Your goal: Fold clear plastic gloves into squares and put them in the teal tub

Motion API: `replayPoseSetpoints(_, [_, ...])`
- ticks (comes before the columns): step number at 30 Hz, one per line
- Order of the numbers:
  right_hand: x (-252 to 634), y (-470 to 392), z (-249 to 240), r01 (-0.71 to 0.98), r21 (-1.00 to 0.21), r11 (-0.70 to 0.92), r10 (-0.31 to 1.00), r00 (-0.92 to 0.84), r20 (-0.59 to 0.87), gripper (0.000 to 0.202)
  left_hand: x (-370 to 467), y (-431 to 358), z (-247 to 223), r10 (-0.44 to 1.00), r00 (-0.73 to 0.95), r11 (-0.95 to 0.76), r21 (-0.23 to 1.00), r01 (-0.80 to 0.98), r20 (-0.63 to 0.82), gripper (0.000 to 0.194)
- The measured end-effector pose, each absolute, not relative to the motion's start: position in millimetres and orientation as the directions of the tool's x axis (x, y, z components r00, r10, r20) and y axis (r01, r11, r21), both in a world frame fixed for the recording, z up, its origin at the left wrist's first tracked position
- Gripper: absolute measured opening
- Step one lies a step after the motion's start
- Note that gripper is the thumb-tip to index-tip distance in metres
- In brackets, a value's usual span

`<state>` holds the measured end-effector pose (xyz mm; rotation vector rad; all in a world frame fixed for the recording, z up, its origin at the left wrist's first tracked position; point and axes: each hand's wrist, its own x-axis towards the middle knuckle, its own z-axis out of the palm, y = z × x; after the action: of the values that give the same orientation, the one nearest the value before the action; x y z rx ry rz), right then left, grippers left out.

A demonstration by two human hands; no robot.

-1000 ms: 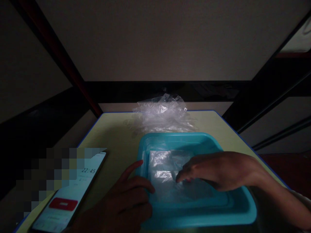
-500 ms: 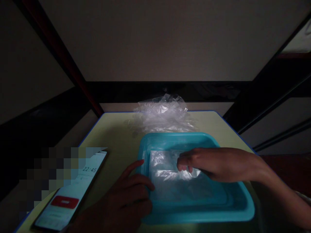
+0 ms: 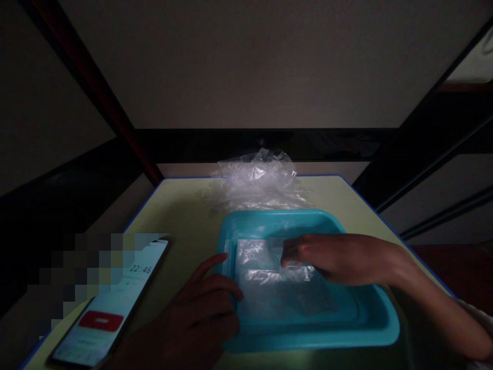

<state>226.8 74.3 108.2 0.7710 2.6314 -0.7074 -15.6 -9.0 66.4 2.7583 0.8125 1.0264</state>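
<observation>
A turquoise plastic tray (image 3: 308, 336) stands on the small table with flat clear plastic bags (image 3: 265, 295) lying inside it. My right hand (image 3: 327, 257) reaches in from the right over the bags, its fingers bent down and pressed together on the shiny crinkled plastic. The fingertips are partly hidden behind the hand. My left hand (image 3: 208, 308) is at the tray's left rim, its fingers bent over the edge and the index finger extended along it. Its thumb cannot be seen.
Behind the tray, a loose heap of crumpled clear plastic bags (image 3: 258, 182) lies at the table's far edge. A phone (image 3: 111, 308) with a lit timer screen lies at the left. The pale table (image 3: 185, 205) has a blue edge and stands against dark panels.
The right fingers have shifted slightly, and the plastic under them is creased differently. The tray has moved very slightly left. My left hand stays on the rim.
</observation>
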Motion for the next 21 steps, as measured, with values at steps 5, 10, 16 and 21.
replayPoseSetpoints(5, [226,74,108,0.606,-0.356,0.711,0.448,-0.781,-0.436,0.050,-15,-9,65,0.517,0.619,-0.851,0.273,0.449,0.591,0.024])
replayPoseSetpoints(10, [227,75,107,0.597,-0.352,0.721,0.466,-0.793,-0.392,0.049,-15,-9,65,0.518,0.637,-0.849,0.252,0.465,0.571,0.025])
replayPoseSetpoints(16, [229,79,107,0.534,-0.309,0.787,0.486,-0.845,-0.223,0.044,-13,-10,67,0.521,0.628,-0.844,0.242,0.478,0.578,0.023])
replayPoseSetpoints(21, [224,81,119,0.457,-0.335,0.824,0.526,-0.836,0.153,0.030,-16,-10,64,0.527,0.617,-0.838,0.235,0.492,0.585,0.025])
